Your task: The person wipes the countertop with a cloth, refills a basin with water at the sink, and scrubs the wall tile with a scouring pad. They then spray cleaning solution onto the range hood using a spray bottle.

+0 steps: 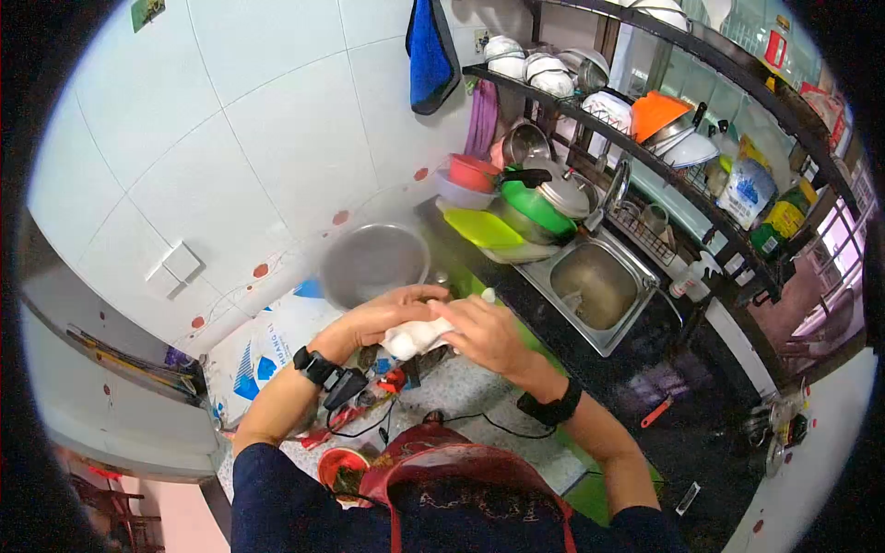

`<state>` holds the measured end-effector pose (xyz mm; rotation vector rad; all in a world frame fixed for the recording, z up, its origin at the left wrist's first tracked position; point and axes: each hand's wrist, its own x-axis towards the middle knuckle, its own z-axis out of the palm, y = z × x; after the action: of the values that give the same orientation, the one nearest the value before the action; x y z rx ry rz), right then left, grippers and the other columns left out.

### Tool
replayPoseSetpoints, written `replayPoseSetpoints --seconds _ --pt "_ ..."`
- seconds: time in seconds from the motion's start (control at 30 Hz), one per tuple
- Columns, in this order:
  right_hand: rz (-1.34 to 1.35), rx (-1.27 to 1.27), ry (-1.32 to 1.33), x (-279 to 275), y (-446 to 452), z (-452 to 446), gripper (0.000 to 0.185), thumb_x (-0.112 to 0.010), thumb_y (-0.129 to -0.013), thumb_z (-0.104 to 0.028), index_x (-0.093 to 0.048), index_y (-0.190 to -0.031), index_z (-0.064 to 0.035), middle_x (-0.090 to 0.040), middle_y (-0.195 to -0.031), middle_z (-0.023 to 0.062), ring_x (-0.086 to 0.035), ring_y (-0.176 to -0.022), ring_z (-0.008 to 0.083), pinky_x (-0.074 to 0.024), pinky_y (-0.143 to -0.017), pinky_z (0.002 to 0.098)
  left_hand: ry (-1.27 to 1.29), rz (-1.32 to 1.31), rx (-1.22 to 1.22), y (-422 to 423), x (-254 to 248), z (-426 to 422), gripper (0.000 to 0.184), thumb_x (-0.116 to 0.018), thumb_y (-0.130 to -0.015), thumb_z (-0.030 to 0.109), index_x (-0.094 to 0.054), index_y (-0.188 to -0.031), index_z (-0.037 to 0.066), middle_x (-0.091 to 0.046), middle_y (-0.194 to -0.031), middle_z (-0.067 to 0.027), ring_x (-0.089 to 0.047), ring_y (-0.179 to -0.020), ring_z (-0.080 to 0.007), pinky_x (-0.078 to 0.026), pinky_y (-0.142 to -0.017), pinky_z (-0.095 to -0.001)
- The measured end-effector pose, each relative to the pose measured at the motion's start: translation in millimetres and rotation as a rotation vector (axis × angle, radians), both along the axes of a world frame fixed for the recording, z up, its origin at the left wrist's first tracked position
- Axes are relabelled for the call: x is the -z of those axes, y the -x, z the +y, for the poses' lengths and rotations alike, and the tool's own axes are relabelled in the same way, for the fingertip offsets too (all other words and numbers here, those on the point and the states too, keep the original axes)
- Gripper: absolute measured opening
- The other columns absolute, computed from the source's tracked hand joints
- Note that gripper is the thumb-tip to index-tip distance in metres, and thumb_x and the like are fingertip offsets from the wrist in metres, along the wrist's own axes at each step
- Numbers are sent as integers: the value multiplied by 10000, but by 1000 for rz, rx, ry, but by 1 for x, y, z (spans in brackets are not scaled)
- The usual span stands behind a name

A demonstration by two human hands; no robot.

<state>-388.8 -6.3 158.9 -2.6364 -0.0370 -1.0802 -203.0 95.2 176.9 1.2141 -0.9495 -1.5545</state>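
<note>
In front of my chest, both hands are closed on a soft-looking white piece [417, 340]; whether it is cloth or something else I cannot tell. My left hand [392, 311] grips it from the left and above, with the fingers bent over it. My right hand [489, 334] pinches its right side, and a small white tip shows above these fingers. Part of the piece is hidden by the fingers. Just beyond my left hand stands a wide metal basin [375, 263]. Below the hands are a red and black object [394, 380] and dark cables.
To the right, a steel sink [595, 286] is set in a black counter [590, 396], where an orange-handled knife [656, 412] lies. Bowls fill the rack [636, 138] above. A lime green board [482, 229] leans near the basin. A red bowl [343, 470] stands by my apron [452, 461].
</note>
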Motion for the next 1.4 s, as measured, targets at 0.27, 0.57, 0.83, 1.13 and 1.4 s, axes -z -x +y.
replayPoseSetpoints --seconds 0.27,0.57,0.83,1.13,1.4 --pt "-29 165 -507 8 7 -62 209 -688 -697 -151 -659 -862 -25 -643 -875 87 -589 -736 225 -479 -658 315 61 74 -161 -18 -6 -19 425 -553 -897 272 -482 -1230 17 -577 -1045 -49 -533 -852 -77 -452 -789 -215" --pt "41 32 -1155 -43 -100 -190 201 -666 -803 -221 -635 -842 -26 -556 -619 -24 -442 -457 46 -344 -415 201 -53 -56 -361 -105 41 50 405 -573 -882 247 -504 -1200 6 -613 -999 -51 -560 -809 -78 -469 -756 -208" --pt "-167 217 -1401 -51 -228 -391 169 -678 -792 -178 -580 -742 -50 -530 -615 11 -460 -455 87 -383 -390 203 -269 121 -900 -153 135 149 357 -558 -887 206 -520 -1179 4 -619 -973 -48 -584 -776 -96 -494 -672 -211" --pt "-371 553 -1370 -9 -312 -588 179 -674 -769 -80 -526 -697 -10 -501 -589 57 -458 -429 141 -381 -365 258 -363 -133 -1174 -105 215 208 303 -537 -890 238 -552 -1107 27 -616 -813 -53 -548 -683 -118 -440 -579 -223" --pt "-149 897 -797 47 -356 -732 239 -569 -834 -194 -442 -984 -58 -511 -886 83 -456 -785 221 -368 -651 316 -499 552 -1529 -62 190 174 284 -590 -825 121 -566 -1103 71 -597 -931 -29 -562 -772 -138 -501 -667 -270"
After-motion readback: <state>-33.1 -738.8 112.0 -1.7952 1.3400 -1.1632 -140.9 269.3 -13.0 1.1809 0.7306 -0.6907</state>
